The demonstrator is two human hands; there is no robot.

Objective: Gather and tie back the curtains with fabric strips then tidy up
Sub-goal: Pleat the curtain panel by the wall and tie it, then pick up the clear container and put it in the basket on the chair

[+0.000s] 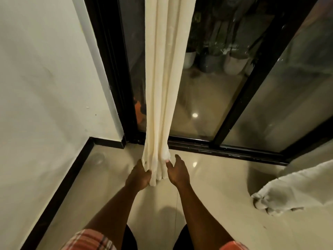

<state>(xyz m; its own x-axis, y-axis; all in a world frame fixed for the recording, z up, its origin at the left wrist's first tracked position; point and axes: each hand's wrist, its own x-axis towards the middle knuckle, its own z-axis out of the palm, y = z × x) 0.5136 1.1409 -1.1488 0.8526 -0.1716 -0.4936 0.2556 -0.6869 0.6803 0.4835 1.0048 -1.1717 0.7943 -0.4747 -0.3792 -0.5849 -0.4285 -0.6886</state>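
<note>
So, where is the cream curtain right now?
In the head view the cream curtain hangs at centre before the glass door, its lower end bunched between the left hand and the right hand.

Curtain: a cream curtain (pixel 162 87) hangs gathered into narrow folds in front of the glass door, its lower end drawn together between the two hands.
Left hand: the left hand (pixel 140 175) grips the left side of the bundle near its bottom, thumb curled onto the fabric.
Right hand: the right hand (pixel 177 171) lies against the right side, thumb touching the fabric, fingers fairly straight.
Door: a black-framed glass door (pixel 259 74), with pots (pixel 232 64) behind the glass.
Floor: glossy pale tiles (pixel 207 204), with a black skirting board (pixel 59 186) below the white wall (pixel 45 78).
Right edge: a white cloth (pixel 297 188), bunched.
Sleeves: plaid sleeves (pixel 88 239) at the bottom.
</note>
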